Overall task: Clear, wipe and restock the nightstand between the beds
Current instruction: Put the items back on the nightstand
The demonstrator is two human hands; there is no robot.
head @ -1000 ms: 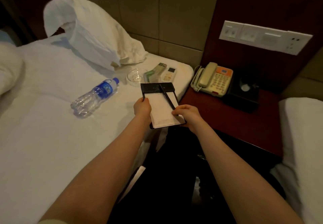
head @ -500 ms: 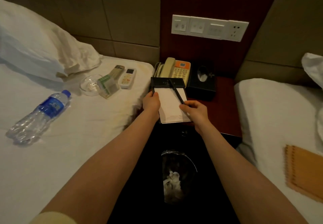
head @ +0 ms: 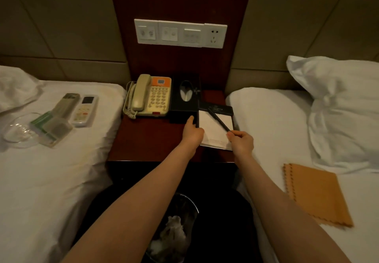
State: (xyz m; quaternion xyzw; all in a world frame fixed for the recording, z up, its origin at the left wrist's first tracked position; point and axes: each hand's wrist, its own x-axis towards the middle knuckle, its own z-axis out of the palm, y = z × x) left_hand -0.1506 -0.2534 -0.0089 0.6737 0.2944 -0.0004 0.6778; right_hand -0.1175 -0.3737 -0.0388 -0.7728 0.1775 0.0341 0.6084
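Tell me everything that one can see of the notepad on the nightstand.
The notepad is white paper in a black holder, whose dark top band bears faint print too small to read. It lies flat on the right side of the red-brown nightstand, next to the black tissue box and the right bed. A black pen lies slantwise across it, pinched by the right hand. The left hand holds its left edge.

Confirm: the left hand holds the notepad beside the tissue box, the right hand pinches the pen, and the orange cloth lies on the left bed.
No: the head view shows the orange cloth on the right bed, not the left. The left hand, notepad, tissue box, right hand and pen are as stated.
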